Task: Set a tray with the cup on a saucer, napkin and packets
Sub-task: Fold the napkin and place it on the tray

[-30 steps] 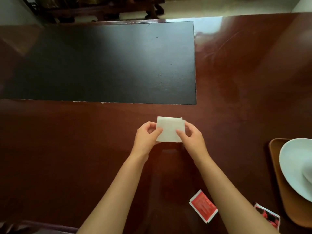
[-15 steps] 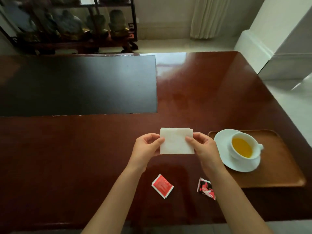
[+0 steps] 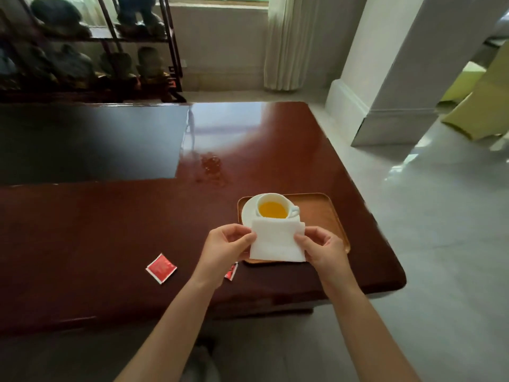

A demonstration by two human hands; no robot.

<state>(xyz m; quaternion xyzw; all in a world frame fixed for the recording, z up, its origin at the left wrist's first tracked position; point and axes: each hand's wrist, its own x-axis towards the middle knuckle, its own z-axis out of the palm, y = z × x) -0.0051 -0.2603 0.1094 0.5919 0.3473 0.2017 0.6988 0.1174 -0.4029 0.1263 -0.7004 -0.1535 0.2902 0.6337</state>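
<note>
A folded white napkin (image 3: 276,241) is held by both hands over the near left part of the wooden tray (image 3: 325,216). My left hand (image 3: 225,250) pinches its left edge and my right hand (image 3: 322,248) pinches its right edge. On the tray a white cup (image 3: 274,209) of yellow-orange liquid stands on a white saucer (image 3: 248,213); the napkin hides the saucer's near rim. One red packet (image 3: 161,268) lies flat on the table to the left. A second red packet (image 3: 230,271) shows only partly behind my left wrist.
The glossy brown table (image 3: 110,230) ends close to the tray's right side, with pale floor (image 3: 440,244) beyond. A black mat (image 3: 88,142) covers the far left. A wet-looking smear (image 3: 210,164) marks the tabletop behind the tray. A dark shelf (image 3: 91,51) stands behind the table.
Both hands have carried the napkin to the right, from the bare table to above the tray. The view has swung right and upward, bringing the tray, cup and room into sight.
</note>
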